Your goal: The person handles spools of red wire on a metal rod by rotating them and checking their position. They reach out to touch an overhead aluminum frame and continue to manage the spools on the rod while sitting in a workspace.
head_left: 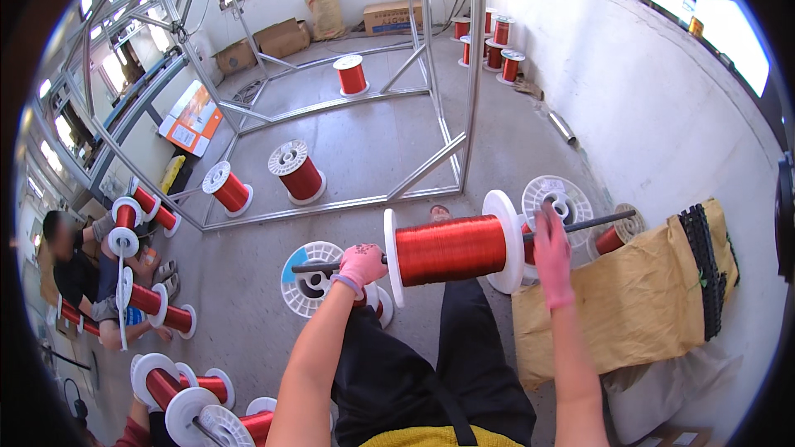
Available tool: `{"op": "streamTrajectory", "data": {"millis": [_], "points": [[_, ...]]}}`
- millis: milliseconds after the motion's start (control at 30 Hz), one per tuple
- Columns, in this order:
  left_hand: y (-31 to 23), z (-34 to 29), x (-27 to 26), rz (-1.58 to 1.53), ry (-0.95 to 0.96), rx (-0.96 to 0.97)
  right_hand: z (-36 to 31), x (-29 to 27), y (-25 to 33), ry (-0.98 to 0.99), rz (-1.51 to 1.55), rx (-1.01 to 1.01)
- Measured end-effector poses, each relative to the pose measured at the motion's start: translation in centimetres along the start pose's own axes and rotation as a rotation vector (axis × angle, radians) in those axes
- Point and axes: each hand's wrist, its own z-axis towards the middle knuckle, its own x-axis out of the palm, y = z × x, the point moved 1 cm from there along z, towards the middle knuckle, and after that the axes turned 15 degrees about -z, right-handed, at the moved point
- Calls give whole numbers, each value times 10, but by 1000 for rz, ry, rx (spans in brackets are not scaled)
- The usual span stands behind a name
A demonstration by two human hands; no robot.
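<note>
A large spool of red wire with white flanges lies sideways in front of me above my legs. A dark rod runs through its core and sticks out at both ends. My left hand, in a pink glove, is closed round the rod beside the left flange. My right hand, also gloved in pink with dark fingertips, is at the rod beyond the right flange. Its fingers look stretched upward across the rod, somewhat blurred. Below the rod stand white-flanged spools, one by the left hand and one by the right.
A metal frame stands ahead, with spools of red wire in and around it. More spools are grouped by the right wall. Tan sacking lies at right. A seated person is among spools at left; another's arm shows lower left.
</note>
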Motion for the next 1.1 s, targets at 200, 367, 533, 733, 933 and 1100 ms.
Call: {"op": "streamTrajectory", "data": {"millis": [200, 367, 533, 733, 933, 1100], "points": [[7, 11, 10, -17, -38, 83, 83, 64, 25, 142, -646, -93], [17, 6, 13, 4, -5, 59, 29, 71, -12, 161, -281, -100], [4, 8, 5, -40, 39, 68, -173, 65, -182, 633, -838, -14], [17, 1, 18, 11, 4, 73, -255, 23, -239, 829, -830, 347], [10, 10, 9, 20, -20, 34, -179, 33, -208, 449, -706, 173], [8, 7, 8, -5, -14, 53, -159, 33, -171, 320, -650, 128]]}}
